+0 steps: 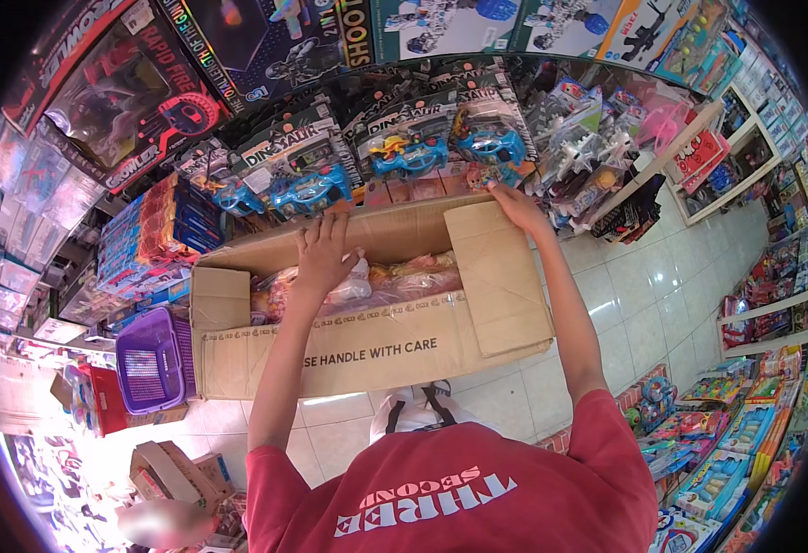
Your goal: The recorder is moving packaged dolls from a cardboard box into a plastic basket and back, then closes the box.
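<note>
Before me is a long, open cardboard box with printed handling words on its near side. Inside it lie pink and white goods wrapped in clear plastic. My left hand reaches over the opening, fingers spread against the inside of the far wall, tips at its rim. At the far right corner is my right hand, beside a folded-in end flap. Its fingertips point to a small colourful packet just beyond the box; whether they grip the packet or the box cannot be told.
Carded dinosaur toy sets hang along the shelf beyond the box. A purple plastic basket stands to the left, near stacked toy boxes. Packaged toys fill a rack at lower right. Tiled floor shows between displays.
</note>
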Action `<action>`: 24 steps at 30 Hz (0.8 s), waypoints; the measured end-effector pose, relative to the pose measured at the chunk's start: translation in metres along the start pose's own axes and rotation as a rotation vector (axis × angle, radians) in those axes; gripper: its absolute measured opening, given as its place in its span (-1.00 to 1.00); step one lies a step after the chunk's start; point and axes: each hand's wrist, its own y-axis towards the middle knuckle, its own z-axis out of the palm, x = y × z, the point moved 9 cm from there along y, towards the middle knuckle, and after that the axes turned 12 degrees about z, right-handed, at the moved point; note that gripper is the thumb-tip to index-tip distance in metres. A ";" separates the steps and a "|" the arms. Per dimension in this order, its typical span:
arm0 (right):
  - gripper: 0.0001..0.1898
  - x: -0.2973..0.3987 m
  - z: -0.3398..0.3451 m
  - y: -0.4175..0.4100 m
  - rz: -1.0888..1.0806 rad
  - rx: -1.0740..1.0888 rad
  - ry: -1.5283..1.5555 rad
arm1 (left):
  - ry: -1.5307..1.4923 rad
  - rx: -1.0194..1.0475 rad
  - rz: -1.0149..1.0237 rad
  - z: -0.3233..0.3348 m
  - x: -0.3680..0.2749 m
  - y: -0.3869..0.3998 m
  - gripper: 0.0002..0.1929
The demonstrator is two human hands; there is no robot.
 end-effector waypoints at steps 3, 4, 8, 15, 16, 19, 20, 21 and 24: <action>-0.36 -0.014 0.006 0.019 0.166 0.124 0.095 | -0.070 0.062 0.007 -0.003 -0.004 0.000 -0.27; -0.43 -0.024 0.012 0.025 0.256 0.200 0.151 | -0.070 0.108 -0.002 -0.004 -0.006 0.000 -0.25; -0.57 -0.042 0.026 0.055 0.082 0.275 0.313 | -0.061 0.107 -0.033 -0.002 -0.013 -0.009 -0.22; -0.70 -0.030 0.019 0.027 0.014 0.214 0.431 | -0.116 0.085 -0.074 -0.008 -0.020 -0.023 -0.19; -0.65 -0.031 0.016 0.024 0.018 0.199 0.428 | -0.118 0.106 -0.080 -0.011 -0.022 -0.023 -0.19; -0.53 -0.021 0.010 0.012 -0.034 0.230 0.578 | -0.097 0.131 -0.098 -0.016 -0.028 -0.028 -0.17; -0.53 -0.022 0.012 0.012 -0.034 0.234 0.579 | -0.075 0.134 -0.107 -0.016 -0.028 -0.030 -0.15; -0.46 -0.025 0.010 0.013 -0.042 0.232 0.625 | -0.075 0.135 -0.106 -0.017 -0.029 -0.030 -0.15; -0.38 -0.037 0.012 0.022 -0.037 0.203 0.719 | -0.065 0.121 -0.094 -0.019 -0.033 -0.031 -0.14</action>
